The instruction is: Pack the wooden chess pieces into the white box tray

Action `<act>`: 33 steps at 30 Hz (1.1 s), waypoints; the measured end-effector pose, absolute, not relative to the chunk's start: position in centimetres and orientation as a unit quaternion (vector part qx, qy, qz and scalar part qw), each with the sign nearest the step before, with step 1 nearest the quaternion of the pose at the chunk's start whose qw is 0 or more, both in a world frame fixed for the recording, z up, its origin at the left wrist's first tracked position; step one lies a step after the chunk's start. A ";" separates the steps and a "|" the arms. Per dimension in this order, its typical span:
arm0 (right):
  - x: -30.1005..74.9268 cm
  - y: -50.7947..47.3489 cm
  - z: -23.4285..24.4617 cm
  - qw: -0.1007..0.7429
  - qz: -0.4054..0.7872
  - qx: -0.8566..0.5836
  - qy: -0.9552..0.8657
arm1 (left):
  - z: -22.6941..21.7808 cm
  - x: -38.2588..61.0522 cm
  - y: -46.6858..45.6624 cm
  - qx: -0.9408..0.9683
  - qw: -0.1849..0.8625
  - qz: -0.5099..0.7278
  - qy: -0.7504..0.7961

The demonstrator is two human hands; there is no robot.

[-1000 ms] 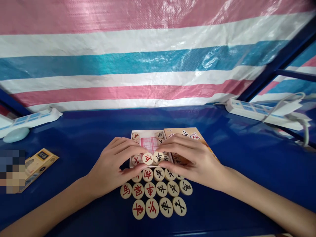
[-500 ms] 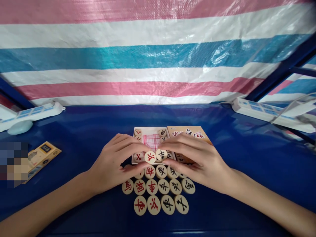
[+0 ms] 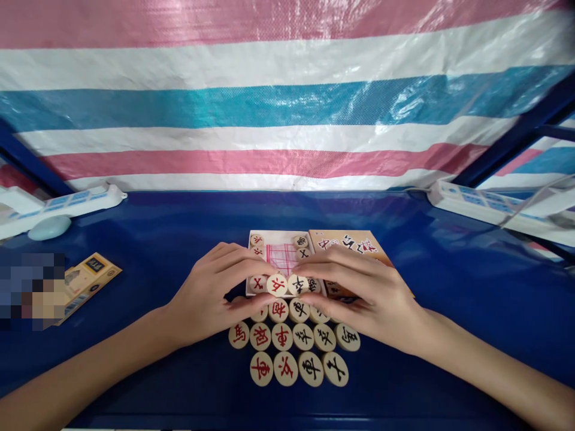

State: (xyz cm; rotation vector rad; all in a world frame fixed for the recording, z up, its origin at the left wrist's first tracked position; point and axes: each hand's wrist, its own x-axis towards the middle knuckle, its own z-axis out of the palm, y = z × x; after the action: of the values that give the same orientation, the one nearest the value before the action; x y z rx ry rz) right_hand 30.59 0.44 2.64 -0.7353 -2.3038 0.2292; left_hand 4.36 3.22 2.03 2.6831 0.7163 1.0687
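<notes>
My left hand (image 3: 211, 293) pinches a round wooden chess piece with a red character (image 3: 277, 285) between thumb and fingers. My right hand (image 3: 363, 293) pinches a second piece with a black character (image 3: 297, 284) right beside it. Both pieces hang over the near edge of an open shallow box (image 3: 281, 239) with a red grid sheet and a few pieces inside. Several more round pieces (image 3: 294, 350) lie in rows on the blue table (image 3: 179, 239) below my hands. The box lid (image 3: 353, 244) lies to the right, partly under my right hand.
A white power strip (image 3: 85, 200) and a pale oval object (image 3: 49, 227) lie at the far left. Another power strip (image 3: 485, 206) with a cable runs along the far right. A yellow card pack (image 3: 87, 278) lies at the left. A striped tarp (image 3: 278, 90) hangs behind.
The view has shifted slightly, so everything sits a little further right and higher. Both hands keep their pinch on the two pieces over the box edge.
</notes>
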 end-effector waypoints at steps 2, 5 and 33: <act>30.5 0.4 2.6 0.351 0.087 -0.284 -0.888 | 2.0 4.3 3.2 0.899 0.078 0.361 0.237; 30.4 0.4 2.6 0.353 0.081 -0.288 -0.887 | 1.9 4.3 3.2 0.898 0.076 0.366 0.233; 31.1 -0.2 3.0 0.384 0.036 -0.306 -0.871 | 4.6 3.0 2.4 0.895 0.129 0.330 0.271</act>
State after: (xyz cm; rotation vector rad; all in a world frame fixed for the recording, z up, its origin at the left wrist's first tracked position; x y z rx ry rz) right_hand 31.10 -0.23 3.05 -0.7787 -2.2189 0.0913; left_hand 2.98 2.40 4.60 2.6019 0.7871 0.9594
